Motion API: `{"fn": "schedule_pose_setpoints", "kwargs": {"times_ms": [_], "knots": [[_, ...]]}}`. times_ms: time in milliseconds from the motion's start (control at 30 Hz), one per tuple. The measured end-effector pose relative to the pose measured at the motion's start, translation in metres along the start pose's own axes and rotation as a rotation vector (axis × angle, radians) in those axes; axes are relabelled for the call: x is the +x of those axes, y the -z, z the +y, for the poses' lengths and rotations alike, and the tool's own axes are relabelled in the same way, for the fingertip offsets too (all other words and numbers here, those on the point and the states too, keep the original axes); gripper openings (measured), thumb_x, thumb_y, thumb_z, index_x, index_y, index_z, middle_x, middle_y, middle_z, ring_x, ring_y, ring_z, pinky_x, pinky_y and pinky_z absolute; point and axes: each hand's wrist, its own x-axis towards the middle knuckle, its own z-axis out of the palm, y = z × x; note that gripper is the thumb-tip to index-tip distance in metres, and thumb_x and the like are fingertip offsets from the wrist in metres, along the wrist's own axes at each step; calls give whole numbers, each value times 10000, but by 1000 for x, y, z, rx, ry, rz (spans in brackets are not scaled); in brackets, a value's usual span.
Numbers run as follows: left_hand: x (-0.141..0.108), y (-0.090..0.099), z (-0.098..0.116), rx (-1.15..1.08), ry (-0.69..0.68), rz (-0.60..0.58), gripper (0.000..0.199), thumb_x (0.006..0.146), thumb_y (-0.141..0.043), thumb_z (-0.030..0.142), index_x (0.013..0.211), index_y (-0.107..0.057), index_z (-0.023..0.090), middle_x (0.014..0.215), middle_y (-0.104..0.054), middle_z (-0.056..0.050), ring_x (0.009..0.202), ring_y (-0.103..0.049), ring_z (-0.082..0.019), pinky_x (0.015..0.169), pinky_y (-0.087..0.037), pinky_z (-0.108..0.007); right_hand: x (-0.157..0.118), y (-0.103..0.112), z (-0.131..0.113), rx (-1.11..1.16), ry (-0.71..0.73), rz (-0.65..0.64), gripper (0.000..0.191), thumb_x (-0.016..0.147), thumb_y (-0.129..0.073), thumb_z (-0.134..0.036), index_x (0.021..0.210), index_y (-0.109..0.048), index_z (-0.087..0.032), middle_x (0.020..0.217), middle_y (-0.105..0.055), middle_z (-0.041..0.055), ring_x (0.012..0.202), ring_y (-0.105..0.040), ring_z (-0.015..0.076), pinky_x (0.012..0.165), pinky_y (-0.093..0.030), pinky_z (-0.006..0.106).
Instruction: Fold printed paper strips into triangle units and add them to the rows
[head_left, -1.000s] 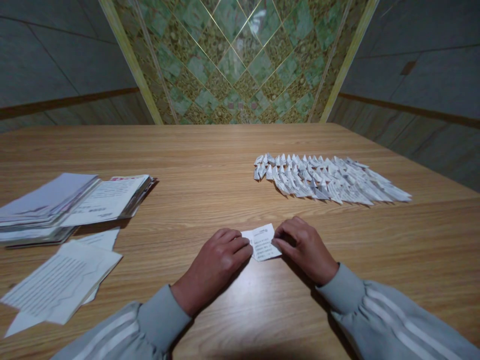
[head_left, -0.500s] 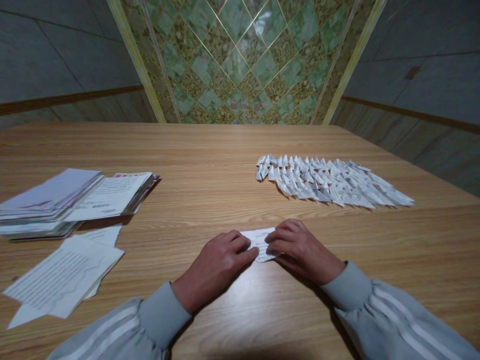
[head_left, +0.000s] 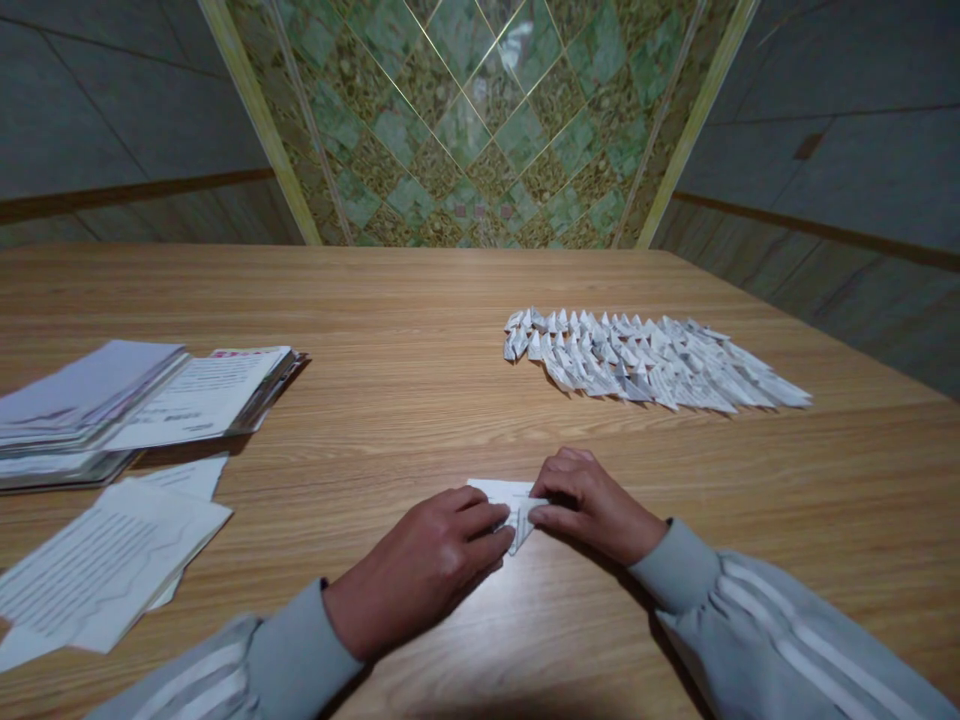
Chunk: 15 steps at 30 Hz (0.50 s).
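A small folded piece of printed paper [head_left: 501, 489] lies at the near middle of the table, between my two hands. My left hand [head_left: 439, 550] presses on its left part with the fingers held together. With thumb and fingers, my right hand [head_left: 592, 505] pinches a folded flap at the paper's right side. The flap's tip points toward me. The fingertips cover parts of the paper's edges.
Rows of folded paper pieces [head_left: 645, 360] stand on the wooden table [head_left: 390, 330] at the right. At the left lie a stack of papers and booklets [head_left: 202, 398] and loose printed sheets [head_left: 112, 560]. A tiled wall rises behind.
The paper has turned and now shows a folded flap at its right, pinched by my right hand. Both hands sit slightly lower in view. The whole view has shifted a little.
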Motion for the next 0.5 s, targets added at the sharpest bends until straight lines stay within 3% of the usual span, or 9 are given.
{"fn": "schedule_pose_setpoints", "kwargs": {"times_ms": [100, 233, 400, 500], "knots": [[-6, 0, 5, 12, 35, -29, 238, 970, -515, 223, 1180, -622, 188, 1174, -694, -91, 1034, -626, -234, 922, -529, -381, 1, -2, -3, 6, -58, 26, 137, 825, -756, -288, 785, -671, -190, 747, -646, -5, 776, -576, 165, 759, -362, 312], [-16, -6, 11, 77, 51, -69, 425, 920, -602, 271, 1323, -537, 153, 1351, -615, -124, 1153, -596, -298, 994, -507, -447, 1, -4, -8, 20, -133, 54, 147, 828, -752, -278, 772, -651, -187, 745, -638, -8, 786, -565, 168, 769, -356, 316], [-21, -19, 19, 150, 104, -92, 591, 836, -714, 319, 1338, -510, 84, 1350, -608, -190, 1174, -600, -355, 974, -518, -482, 1, -10, -13, 7, -210, 98, 182, 775, -796, -234, 741, -624, -185, 740, -611, -14, 801, -547, 176, 772, -342, 317], [-22, -25, 23, 149, 111, -106, 668, 810, -741, 334, 1376, -470, 106, 1380, -574, -217, 1202, -587, -379, 971, -508, -514, 1, -13, -14, 1, -233, 113, 200, 787, -786, -242, 720, -605, -188, 746, -604, -15, 806, -537, 178, 767, -333, 317]]}}
